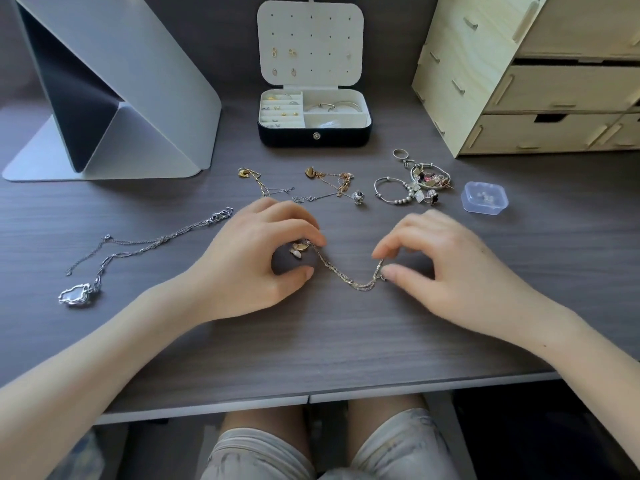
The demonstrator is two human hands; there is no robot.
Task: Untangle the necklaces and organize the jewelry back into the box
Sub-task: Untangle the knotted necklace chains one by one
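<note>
Starting at your far left, the silver necklace [156, 241] lies alone on the surface [329, 341], well apart from the other pieces. Its chain runs up and to the right from its stone. It looks set aside so it cannot snag anything again.

Your left hand [256, 258] is curled, fingertips holding the gold necklace [349, 278] just beside its butterfly pendant [298, 250], which sits in the hollow of that hand. That grip probably anchors the heavy end so it cannot drag.

Behind, the jewelry box [313, 133] stands open, lid upright, within easy reach between your arms.

The gold necklace stretches left to right between your hands, its long axis across you, sagging toward you in a shallow curve. The pendant end points left. Several strands seem to run together along it, so I judge it is not yet untangled.

Your right hand [450, 268] pinches the other end between thumb and forefinger, likely to keep the chain spread and readable.

Further right, a heap of bangles and rings [420, 185] waits beside a clear plastic case [485, 197].
</note>
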